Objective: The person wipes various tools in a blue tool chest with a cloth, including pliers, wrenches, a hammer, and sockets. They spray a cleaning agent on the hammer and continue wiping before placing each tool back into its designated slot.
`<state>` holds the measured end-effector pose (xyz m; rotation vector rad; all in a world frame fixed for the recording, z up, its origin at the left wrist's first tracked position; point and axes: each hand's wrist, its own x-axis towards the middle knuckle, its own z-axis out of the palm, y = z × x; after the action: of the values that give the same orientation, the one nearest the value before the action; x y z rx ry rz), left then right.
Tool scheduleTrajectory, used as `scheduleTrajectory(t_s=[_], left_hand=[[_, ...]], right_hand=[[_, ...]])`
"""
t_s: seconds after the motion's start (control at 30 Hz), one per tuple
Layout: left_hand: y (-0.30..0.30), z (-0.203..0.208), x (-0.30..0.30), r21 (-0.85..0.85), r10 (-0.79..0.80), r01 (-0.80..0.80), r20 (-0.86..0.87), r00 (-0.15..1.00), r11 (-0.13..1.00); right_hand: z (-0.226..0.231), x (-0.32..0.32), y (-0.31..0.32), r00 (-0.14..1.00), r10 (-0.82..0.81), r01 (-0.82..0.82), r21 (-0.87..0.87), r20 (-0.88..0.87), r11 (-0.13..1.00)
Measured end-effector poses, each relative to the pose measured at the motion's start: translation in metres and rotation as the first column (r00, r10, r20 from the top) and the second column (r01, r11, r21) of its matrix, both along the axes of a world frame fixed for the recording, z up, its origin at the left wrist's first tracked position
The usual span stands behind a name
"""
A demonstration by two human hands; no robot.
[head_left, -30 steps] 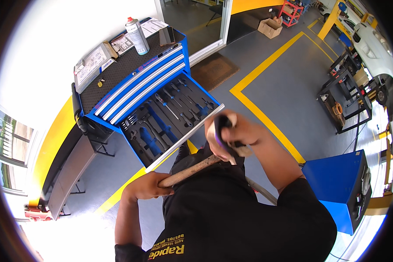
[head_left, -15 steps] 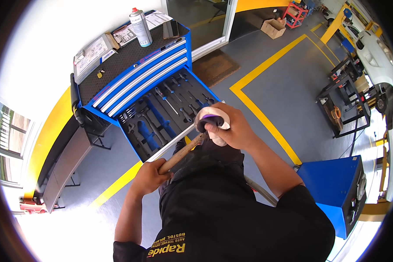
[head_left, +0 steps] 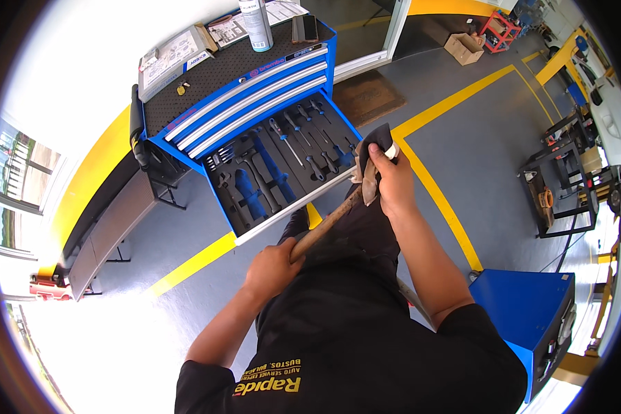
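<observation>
My left hand [head_left: 272, 268] is closed round the lower part of a worn wooden handle [head_left: 330, 222], which slants up and to the right in front of my body. At its far end my right hand [head_left: 395, 181] grips a cloth [head_left: 375, 140], dark on one side with pale parts hanging below. The thumb presses on the cloth. Whatever is on that end of the handle is hidden under the cloth and fingers. Just beyond my hands an open tool drawer [head_left: 293, 210] holds a screwdriver [head_left: 287, 142] and several other tools in a dark foam inlay with blue recesses.
The drawer belongs to a blue tool cabinet [head_left: 255, 90]. On its top are a spray can [head_left: 256, 26], a flat box [head_left: 176, 62], a phone [head_left: 305, 28] and a small yellow item [head_left: 182, 88]. A blue cabinet [head_left: 514, 293] stands at right, a black metal stand [head_left: 562, 183] beyond it.
My right hand has turned and the cloth now shows its dark side, where before it looped pale round the handle's end. The view has shifted, so the cabinet appears farther right and higher.
</observation>
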<state>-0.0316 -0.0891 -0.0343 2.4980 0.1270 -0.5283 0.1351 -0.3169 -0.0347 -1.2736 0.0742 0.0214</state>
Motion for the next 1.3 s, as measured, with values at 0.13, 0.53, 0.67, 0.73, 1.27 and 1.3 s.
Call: scheduleTrajectory(t_s=[0.13,0.53,0.67,0.73,1.27,1.3], left_hand=[[0.01,-0.01,0.0,0.05,0.026,-0.026,0.0,1.0,0.998],[0.016,-0.008,0.018,-0.11,0.028,-0.044,-0.148,0.989,0.993],[0.029,-0.016,0.026,-0.385,-0.037,-0.064,-0.249,0.968,0.921],[0.027,-0.011,0.046,-0.417,-0.061,-0.08,-0.313,0.948,0.905],[0.096,-0.142,0.117,-0.61,-0.11,-0.694,-0.776,0.621,0.383],[0.089,-0.151,0.119,-0.589,-0.165,-0.799,-0.805,0.569,0.118]], right_hand=[[-0.013,0.032,-0.034,0.959,0.014,0.11,0.416,-0.283,0.903],[-0.044,0.008,-0.014,0.96,0.267,-0.235,0.278,-0.083,0.931],[-0.053,0.028,0.005,0.967,0.252,-0.251,0.239,0.027,0.938],[-0.046,0.045,0.015,0.972,0.222,-0.191,0.3,-0.073,0.935],[-0.196,0.157,0.114,0.768,0.326,-0.374,0.027,-0.552,0.927],[-0.204,0.165,0.124,0.836,0.232,-0.386,-0.231,-0.497,0.893]])
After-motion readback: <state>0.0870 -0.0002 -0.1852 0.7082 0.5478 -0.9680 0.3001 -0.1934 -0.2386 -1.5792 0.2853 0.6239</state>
